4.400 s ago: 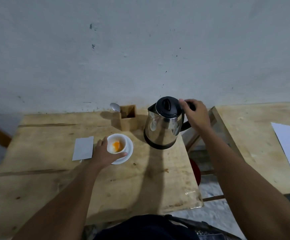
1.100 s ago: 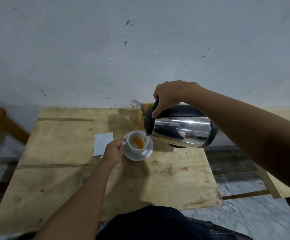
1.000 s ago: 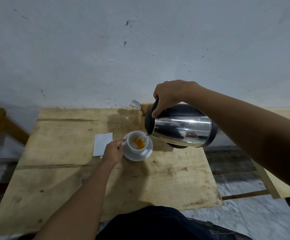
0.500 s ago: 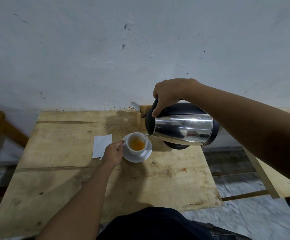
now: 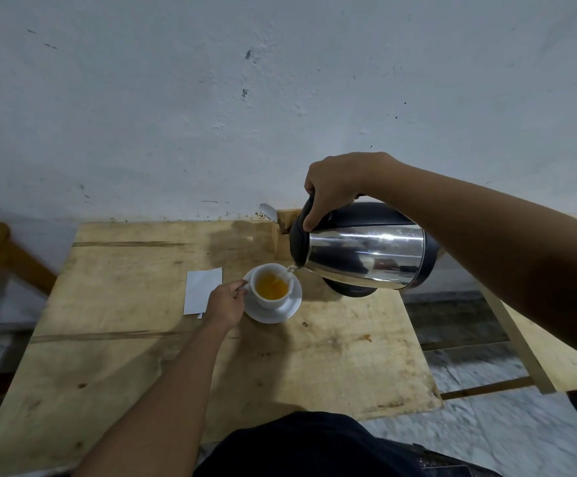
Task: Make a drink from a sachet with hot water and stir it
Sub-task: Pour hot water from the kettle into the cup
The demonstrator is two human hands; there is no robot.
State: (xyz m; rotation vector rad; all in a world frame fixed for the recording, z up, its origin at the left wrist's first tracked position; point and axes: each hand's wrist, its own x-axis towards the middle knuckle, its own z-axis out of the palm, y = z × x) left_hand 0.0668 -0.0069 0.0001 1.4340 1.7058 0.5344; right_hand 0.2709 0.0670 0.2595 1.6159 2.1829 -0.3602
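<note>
Just right of left grip (image 5: 225, 302): cup (image 5: 271, 286).

On the table (image 5: 142, 356) a cup (image 5: 270, 287) stands on a saucer (image 5: 280, 313). A sachet (image 5: 201, 290) lies flat just left of them, with the left hand (image 5: 226, 304) between, at the cup's handle. The kettle (image 5: 362, 256), tilted in the right hand (image 5: 335, 187), hangs right of the cup, spout over its rim. Behind it a holder (image 5: 283, 235) with a spoon (image 5: 269, 212) stands at the wall (image 5: 280, 98).
</note>
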